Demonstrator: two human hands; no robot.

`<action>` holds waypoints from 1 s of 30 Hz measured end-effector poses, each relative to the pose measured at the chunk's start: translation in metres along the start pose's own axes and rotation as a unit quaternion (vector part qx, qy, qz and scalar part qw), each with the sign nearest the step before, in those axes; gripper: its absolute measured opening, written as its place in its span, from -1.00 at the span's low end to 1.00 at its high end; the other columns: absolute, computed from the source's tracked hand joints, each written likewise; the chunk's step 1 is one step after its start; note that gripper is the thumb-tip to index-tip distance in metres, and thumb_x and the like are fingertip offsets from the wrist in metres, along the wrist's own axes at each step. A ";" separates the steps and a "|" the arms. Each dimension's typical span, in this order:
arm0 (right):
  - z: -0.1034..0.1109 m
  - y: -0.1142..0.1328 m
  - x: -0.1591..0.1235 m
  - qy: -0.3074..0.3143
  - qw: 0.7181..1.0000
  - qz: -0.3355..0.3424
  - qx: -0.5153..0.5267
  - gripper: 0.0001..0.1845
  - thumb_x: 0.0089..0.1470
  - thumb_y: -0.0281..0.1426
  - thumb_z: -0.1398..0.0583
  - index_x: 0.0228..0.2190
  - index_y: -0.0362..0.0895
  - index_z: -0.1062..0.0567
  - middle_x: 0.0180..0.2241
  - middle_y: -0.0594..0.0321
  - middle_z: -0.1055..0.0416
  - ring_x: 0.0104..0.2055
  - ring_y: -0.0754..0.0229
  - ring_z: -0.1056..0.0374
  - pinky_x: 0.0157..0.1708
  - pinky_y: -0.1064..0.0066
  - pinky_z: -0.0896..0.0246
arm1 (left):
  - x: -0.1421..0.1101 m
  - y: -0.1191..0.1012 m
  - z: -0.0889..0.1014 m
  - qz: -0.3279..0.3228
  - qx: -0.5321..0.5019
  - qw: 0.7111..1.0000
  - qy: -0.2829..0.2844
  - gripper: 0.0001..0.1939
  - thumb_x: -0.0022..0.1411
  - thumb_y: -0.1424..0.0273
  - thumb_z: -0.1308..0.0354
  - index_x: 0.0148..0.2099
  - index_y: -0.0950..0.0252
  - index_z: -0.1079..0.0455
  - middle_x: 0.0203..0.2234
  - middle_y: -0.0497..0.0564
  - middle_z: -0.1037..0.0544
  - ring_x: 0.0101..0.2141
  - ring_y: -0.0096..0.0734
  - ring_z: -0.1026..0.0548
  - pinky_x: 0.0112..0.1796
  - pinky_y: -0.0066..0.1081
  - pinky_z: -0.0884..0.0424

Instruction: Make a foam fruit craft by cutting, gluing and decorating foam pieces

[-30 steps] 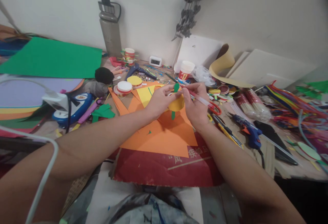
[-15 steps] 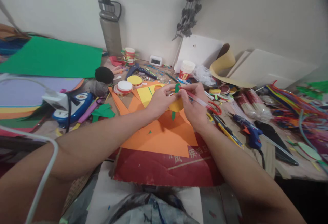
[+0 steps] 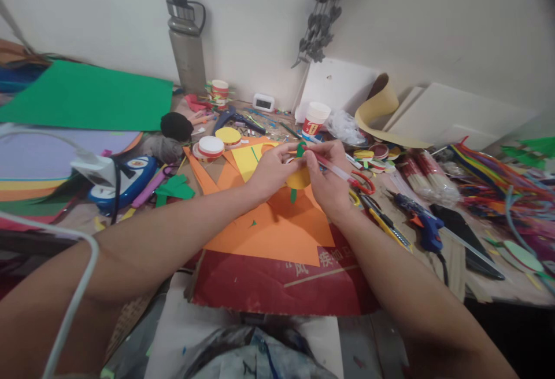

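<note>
My left hand (image 3: 272, 172) is closed on a small round yellow paper craft piece (image 3: 298, 180). A rounded green paper shape (image 3: 300, 148) sticks up from its top edge, and a green strip (image 3: 293, 195) hangs below. In my right hand (image 3: 332, 185) is a red pen (image 3: 333, 168) with a clear barrel, its tip end pointing at the green shape. The fingers of both hands meet there and hide the pen's tip. Beneath them lie orange paper sheets (image 3: 277, 237) on a red cardboard piece (image 3: 281, 292).
To the right are scissors (image 3: 365, 183), a utility knife (image 3: 390, 227) and a blue glue gun (image 3: 429, 230). Round cup pieces (image 3: 211, 146) and a stack of paper cups (image 3: 315, 117) stand behind the hands. Left is a green sheet (image 3: 91, 98); a white cable (image 3: 80, 292) crosses my left arm.
The green shape at the top has bent or turned slightly under my fingers, and my right hand has moved a little closer to it. Otherwise the hands have hardly moved.
</note>
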State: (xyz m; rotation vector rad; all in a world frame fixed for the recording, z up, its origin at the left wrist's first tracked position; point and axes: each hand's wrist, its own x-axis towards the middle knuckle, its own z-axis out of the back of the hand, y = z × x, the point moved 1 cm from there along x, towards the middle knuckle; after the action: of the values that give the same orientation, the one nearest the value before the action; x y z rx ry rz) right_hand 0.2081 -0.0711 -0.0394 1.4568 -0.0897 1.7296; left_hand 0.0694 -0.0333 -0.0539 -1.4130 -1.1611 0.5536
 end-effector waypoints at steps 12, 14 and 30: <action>-0.001 0.000 0.000 0.007 1.000 -0.015 0.008 -0.88 0.31 -0.27 -0.21 -0.21 -0.05 -0.42 -0.31 0.27 -0.49 -0.29 0.18 -0.46 -0.22 0.27 -0.42 | 0.000 0.001 0.001 0.006 0.003 1.000 -0.003 -0.46 0.10 0.19 -0.48 0.08 0.31 -0.59 -0.17 0.10 -0.71 -0.21 -0.33 -0.62 -0.16 -0.38 -0.49; -0.001 0.000 0.000 0.006 1.000 -0.014 0.012 -0.88 0.31 -0.27 -0.21 -0.22 -0.05 -0.42 -0.31 0.26 -0.49 -0.29 0.17 -0.46 -0.23 0.26 -0.42 | 0.001 0.001 0.001 0.006 0.003 1.000 -0.005 -0.46 0.10 0.18 -0.48 0.08 0.31 -0.59 -0.18 0.10 -0.71 -0.22 -0.33 -0.61 -0.17 -0.37 -0.50; -0.002 0.000 -0.001 0.011 1.000 -0.029 -0.001 -0.85 0.30 -0.24 -0.21 -0.22 -0.05 -0.43 -0.31 0.25 -0.50 -0.29 0.18 -0.45 -0.22 0.27 -0.42 | -0.001 -0.001 0.000 0.015 0.017 1.000 -0.021 -0.48 0.12 0.20 -0.46 0.08 0.32 -0.58 -0.21 0.09 -0.71 -0.26 -0.36 -0.60 -0.20 -0.39 -0.48</action>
State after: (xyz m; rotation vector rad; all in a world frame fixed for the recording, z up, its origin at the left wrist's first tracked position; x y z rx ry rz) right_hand 0.2067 -0.0707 -0.0403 1.4258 -0.0377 1.6973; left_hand 0.0691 -0.0345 -0.0536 -1.3974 -1.1604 0.6235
